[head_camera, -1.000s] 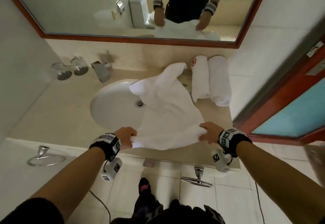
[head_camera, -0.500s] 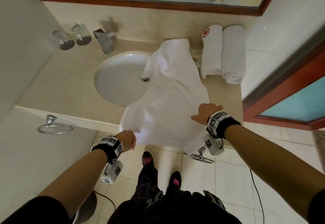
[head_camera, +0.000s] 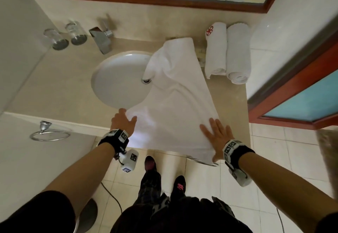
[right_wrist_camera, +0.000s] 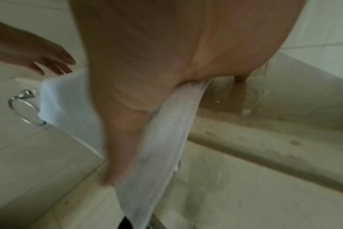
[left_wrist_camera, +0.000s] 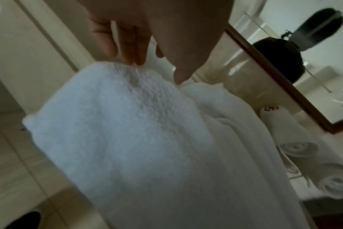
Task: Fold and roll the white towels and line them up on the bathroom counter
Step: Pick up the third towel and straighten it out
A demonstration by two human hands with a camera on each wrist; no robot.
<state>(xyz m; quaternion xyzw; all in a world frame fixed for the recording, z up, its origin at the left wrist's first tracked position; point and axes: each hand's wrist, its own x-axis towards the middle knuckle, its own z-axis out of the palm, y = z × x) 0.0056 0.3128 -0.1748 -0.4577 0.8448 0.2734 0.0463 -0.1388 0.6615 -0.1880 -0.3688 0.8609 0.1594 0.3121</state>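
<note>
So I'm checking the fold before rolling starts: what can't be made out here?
- Towel's near edge: head view, hangs over the counter front.
- Right hand contact: right wrist view, blurred, palm fills the frame.
- Red emblem on rolled towel: too small to read.
- Drain: partly under towel.

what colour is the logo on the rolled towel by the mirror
Red, a flower-like emblem on the left rolled towel; clearest in the head view.

No readable words or numbers, a red flower-like emblem [head_camera: 209, 31] on the end of the left rolled towel [head_camera: 215, 50] at the desk's far right corner, black-and-white square marker patterns on both wristbands [head_camera: 230, 147], unreadable as text
</note>
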